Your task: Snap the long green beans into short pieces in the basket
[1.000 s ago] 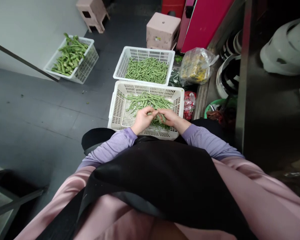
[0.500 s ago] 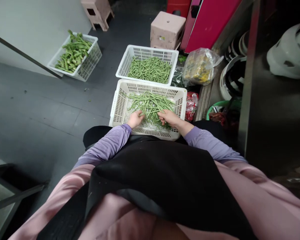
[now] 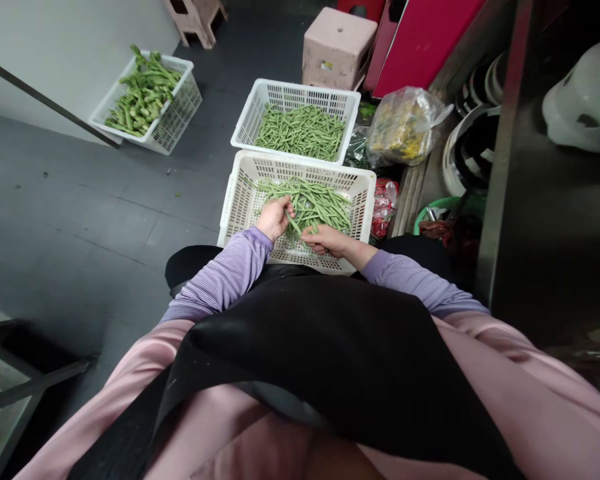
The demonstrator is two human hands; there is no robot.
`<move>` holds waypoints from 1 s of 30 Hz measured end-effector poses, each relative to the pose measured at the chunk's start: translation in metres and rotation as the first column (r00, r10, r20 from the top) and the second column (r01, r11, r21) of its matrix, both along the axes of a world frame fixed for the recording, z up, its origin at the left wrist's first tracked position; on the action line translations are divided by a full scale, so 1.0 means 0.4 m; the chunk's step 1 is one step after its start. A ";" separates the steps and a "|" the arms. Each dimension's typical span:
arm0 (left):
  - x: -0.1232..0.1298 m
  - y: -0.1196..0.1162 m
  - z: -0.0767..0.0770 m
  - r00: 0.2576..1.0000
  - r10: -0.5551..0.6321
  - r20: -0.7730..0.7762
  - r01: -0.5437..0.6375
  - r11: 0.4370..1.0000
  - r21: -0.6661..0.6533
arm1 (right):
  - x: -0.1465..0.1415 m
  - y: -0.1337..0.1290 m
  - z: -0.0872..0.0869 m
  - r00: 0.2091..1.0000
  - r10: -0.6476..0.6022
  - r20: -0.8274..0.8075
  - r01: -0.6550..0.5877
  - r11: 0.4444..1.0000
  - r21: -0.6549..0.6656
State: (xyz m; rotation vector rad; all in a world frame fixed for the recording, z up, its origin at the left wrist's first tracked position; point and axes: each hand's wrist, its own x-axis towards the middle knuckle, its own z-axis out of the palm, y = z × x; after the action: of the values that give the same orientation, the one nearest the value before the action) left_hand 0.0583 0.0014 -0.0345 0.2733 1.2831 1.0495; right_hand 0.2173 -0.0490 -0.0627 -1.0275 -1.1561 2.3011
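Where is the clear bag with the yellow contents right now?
In the head view, the clear bag sits right of centre, to the right of the farther bean basket and just beyond the red-filled bag.

The near crate (image 3: pixel 230 200) is partly hidden — by the left hand (image 3: pixel 274 219).

Slender green beans (image 3: pixel 325 200) lie in a loose, crisscrossed heap at frame centre; a single green bean (image 3: pixel 294 224) slants down rightward.

left hand (image 3: pixel 274 217): curled, slightly farther forward | right hand (image 3: pixel 326 241): curled, near
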 end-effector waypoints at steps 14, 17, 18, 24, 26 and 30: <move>-0.001 -0.179 -0.015 0.486 -0.507 -0.712 0.816 0.554 0.162 | 0.003 0.027 -0.018 0.937 -0.340 -0.082 0.344 0.938 0.048; -0.017 -0.177 -0.009 0.320 -0.313 -0.894 0.924 0.311 0.222 | 0.011 0.031 -0.010 0.937 -0.335 -0.104 0.329 0.942 -0.069; -0.026 -0.174 -0.009 0.282 -0.272 -0.920 0.936 0.287 0.202 | 0.013 0.034 -0.007 0.933 -0.348 -0.097 0.340 0.936 -0.090; -0.106 -0.109 -0.019 0.496 -0.415 -0.762 0.675 0.737 0.038 | 0.021 0.035 0.027 0.964 -0.261 -0.046 0.261 0.965 0.005; -0.116 -0.088 -0.008 0.675 -0.446 -0.588 0.580 0.813 0.048 | 0.024 0.028 0.036 0.985 -0.168 -0.038 0.170 0.985 0.031; -0.083 -0.061 0.039 0.907 -0.380 -0.181 0.413 0.888 0.201 | 0.029 0.017 0.045 0.994 0.097 -0.056 -0.095 0.994 0.046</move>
State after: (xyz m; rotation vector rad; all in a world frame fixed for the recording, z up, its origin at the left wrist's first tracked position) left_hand 0.0249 -0.0230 -0.0190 0.7709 1.1571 0.8351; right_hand 0.2287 -0.0422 -0.0449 -0.9011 -1.2521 2.3518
